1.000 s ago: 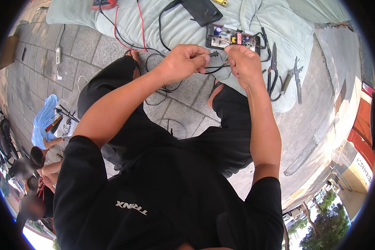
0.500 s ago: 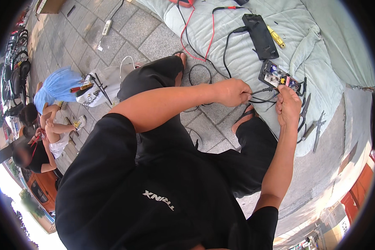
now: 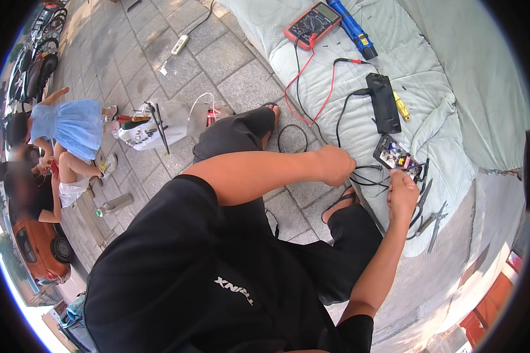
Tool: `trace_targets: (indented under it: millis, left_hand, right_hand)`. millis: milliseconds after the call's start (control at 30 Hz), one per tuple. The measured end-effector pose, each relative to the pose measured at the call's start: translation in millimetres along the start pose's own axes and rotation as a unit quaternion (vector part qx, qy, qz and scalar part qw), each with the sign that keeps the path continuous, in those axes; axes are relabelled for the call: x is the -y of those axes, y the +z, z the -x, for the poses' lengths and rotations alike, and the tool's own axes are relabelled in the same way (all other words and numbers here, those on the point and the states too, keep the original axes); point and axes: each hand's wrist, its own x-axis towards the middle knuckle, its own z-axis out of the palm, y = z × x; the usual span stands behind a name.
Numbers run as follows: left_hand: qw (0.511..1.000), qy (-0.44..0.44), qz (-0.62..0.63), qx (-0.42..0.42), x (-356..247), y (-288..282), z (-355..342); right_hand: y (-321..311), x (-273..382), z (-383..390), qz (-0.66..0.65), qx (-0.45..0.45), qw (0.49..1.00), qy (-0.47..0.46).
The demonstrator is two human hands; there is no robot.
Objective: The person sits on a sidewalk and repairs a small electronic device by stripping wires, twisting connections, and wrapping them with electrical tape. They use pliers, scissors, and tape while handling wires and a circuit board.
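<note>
My left hand (image 3: 337, 166) is closed around a black cable (image 3: 368, 167), which runs from its fingertips toward the other hand. My right hand (image 3: 403, 192) is closed in a pinch at the cable's far stretch; its fingertips partly hide what they grip. Just beyond those fingertips lies an opened black case with a circuit board (image 3: 397, 155), showing small coloured parts inside. Farther off, a long black casing (image 3: 384, 103) with a plugged-in lead rests on the pale green quilt (image 3: 347, 126). A yellow-handled tool (image 3: 402, 106) lies alongside it.
A red-framed multimeter (image 3: 313, 25) and a blue tool (image 3: 352, 28) lie at the far end. Its red lead (image 3: 331, 88) loops over the quilt. Pliers (image 3: 437, 228) lie right of my right hand. On the paving left are a power strip (image 3: 180, 45), a bottle (image 3: 115, 204) and other people.
The view has tilted, so the multimeter and blue tool now show at the top. Both my hands stay closed near the board. A person in blue at left has raised an arm.
</note>
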Motion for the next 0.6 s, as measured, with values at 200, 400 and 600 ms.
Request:
trace_targets:
  millis: [200,400,600]
  left_hand:
    - [0.996,0.06,-0.062,-0.011,1,6,17]
    - [0.99,0.079,-0.1,0.054,2,-8,30]
    - [0.992,0.109,-0.063,0.002,9,-5,30]
  right_hand:
    - [-9,-3,24,0.098,-0.086,0.985,-0.112]
    - [0,8,22,0.038,-0.078,0.979,-0.182]
    - [30,54,19,0.045,-0.074,0.976,-0.2]
